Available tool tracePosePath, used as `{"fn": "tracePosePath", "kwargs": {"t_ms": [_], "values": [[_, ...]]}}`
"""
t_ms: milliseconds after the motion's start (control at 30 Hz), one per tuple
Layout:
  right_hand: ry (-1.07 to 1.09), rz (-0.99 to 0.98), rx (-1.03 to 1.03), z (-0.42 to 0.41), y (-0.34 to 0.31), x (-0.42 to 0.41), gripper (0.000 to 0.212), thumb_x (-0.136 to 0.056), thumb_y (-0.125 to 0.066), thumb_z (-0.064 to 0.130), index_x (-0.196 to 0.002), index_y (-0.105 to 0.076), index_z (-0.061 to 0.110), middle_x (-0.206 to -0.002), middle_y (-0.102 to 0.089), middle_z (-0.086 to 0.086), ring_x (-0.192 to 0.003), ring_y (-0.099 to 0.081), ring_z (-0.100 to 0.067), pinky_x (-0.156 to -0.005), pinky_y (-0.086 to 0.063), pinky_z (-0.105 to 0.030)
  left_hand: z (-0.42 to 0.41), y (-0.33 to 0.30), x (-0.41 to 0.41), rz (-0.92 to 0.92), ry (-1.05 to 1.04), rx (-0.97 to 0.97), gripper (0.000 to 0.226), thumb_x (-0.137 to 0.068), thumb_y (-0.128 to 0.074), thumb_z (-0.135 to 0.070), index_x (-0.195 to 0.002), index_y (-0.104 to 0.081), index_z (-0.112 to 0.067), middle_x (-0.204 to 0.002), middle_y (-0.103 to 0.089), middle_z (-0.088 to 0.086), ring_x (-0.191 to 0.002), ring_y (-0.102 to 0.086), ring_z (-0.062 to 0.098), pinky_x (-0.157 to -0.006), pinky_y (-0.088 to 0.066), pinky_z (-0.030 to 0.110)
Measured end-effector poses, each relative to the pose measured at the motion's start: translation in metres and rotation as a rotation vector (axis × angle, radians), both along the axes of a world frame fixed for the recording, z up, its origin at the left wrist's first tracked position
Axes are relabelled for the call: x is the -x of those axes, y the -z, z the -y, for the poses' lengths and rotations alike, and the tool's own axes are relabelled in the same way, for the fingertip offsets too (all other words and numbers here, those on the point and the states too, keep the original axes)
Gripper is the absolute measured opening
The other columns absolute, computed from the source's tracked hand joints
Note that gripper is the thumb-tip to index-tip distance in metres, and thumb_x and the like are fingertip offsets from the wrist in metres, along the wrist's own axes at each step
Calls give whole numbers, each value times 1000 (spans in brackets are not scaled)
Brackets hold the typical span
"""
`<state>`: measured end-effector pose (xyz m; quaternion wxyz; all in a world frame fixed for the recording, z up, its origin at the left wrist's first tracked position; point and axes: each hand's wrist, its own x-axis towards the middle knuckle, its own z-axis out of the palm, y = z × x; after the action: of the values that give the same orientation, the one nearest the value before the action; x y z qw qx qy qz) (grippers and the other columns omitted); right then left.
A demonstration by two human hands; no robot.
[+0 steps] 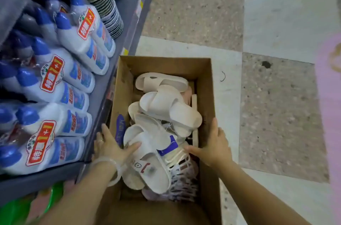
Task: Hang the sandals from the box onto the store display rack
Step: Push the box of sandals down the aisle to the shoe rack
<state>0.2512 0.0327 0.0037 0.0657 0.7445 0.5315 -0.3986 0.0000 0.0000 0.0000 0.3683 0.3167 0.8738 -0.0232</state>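
Note:
An open cardboard box (166, 65) stands on the floor, filled with several cream and white slide sandals (166, 106). A white sandal with a blue tag (147, 140) lies near the front, beside a bundle of white plastic hangers (181, 175). My left hand (112, 146) grips the box's left wall, thumb inside against that white sandal. My right hand (214, 143) grips the box's right wall, thumb inside and fingers outside. No display rack is in view.
A grey shelf (118, 44) at the left, touching the box, holds rows of white bottles with blue caps (60, 81) and a stack of dark cups (105, 3). Speckled tile floor (267, 58) stretches to the right. A pink object (330, 86) sits at the right edge.

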Motion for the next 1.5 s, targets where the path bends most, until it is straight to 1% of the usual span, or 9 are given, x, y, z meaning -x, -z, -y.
{"fn": "tracePosePath", "kwargs": {"t_ms": [133, 300, 467, 667, 900, 1000, 1200, 1367, 1500], "values": [[170, -13, -63, -19, 49, -6, 128, -61, -76, 60, -146, 14, 29, -145, -35, -14, -125, -46, -34, -94, -45, -48, -15, 45, 17, 42, -98, -68, 123, -67, -74, -54, -149, 13, -24, -155, -21, 13, -135, -34, 39, -105, -33, 50], [-4, 134, -202, -14, 89, -19, 116, -75, -70, 47, -144, 22, 33, -117, -60, -13, -95, -63, -33, -70, -49, -36, -12, 77, 34, -194, 188, -32, 105, -81, -63, -49, -147, 17, -29, -117, -60, 21, -95, -62, 36, -75, -46, 40], [-14, 181, -263, -13, 93, -26, 91, -89, -47, 11, -143, 23, 34, -80, -55, -6, -66, -54, -26, -57, -38, -32, -14, 80, 37, -235, 208, -71, 85, -92, -54, -28, -148, 10, -28, -102, -62, 25, -86, -60, 36, -72, -45, 41], [-15, 173, -286, -24, 56, -36, 88, -84, -45, 1, -148, 9, 31, -74, -53, -5, -61, -51, -25, -54, -35, -30, -21, 46, 32, -212, 209, -136, 71, -92, -52, -25, -147, -6, -26, -106, -62, 23, -92, -60, 39, -80, -49, 47], [-6, 161, -340, -38, -67, -72, 91, -84, -50, 3, -148, 6, 35, -69, -56, -6, -54, -51, -21, -51, -43, -30, -37, -75, 0, -201, 271, -118, 73, -94, -49, -23, -149, -1, -23, -102, -61, 19, -88, -59, 34, -71, -44, 39], [39, 77, -395, -53, -143, -92, 89, -84, -48, 2, -148, 2, 38, -82, -61, -7, -59, -53, -19, -55, -40, -26, -57, -146, -17, -215, 316, -142, 74, -93, -51, -22, -149, -2, -22, -103, -62, 21, -92, -61, 37, -74, -47, 41], [18, 165, -384, -86, -308, -136, 95, -80, -47, 1, -147, 10, 38, -69, -52, -3, -56, -47, -17, -48, -33, -26, -110, -307, -53, -272, 446, -235, 73, -92, -52, -22, -147, -4, -24, -132, -49, 16, -111, -55, 34, -87, -48, 40], [64, 158, -524, -121, -419, -162, 86, -87, -49, 12, -149, 7, 33, -108, -65, -11, -93, -63, -29, -68, -44, -27, -155, -432, -74, -299, 472, -379, 57, -87, -50, -12, -135, -20, -22, -85, -52, 10, -76, -50, 29, -64, -42, 35], [71, 187, -556, -158, -496, -177, 87, -83, -48, 15, -148, 5, 36, -110, -64, -12, -96, -62, -30, -80, -51, -35, -196, -511, -91, -311, 499, -464, 57, -83, -49, -8, -132, -22, -18, -74, -45, 6, -70, -50, 28, -58, -40, 34]]}}
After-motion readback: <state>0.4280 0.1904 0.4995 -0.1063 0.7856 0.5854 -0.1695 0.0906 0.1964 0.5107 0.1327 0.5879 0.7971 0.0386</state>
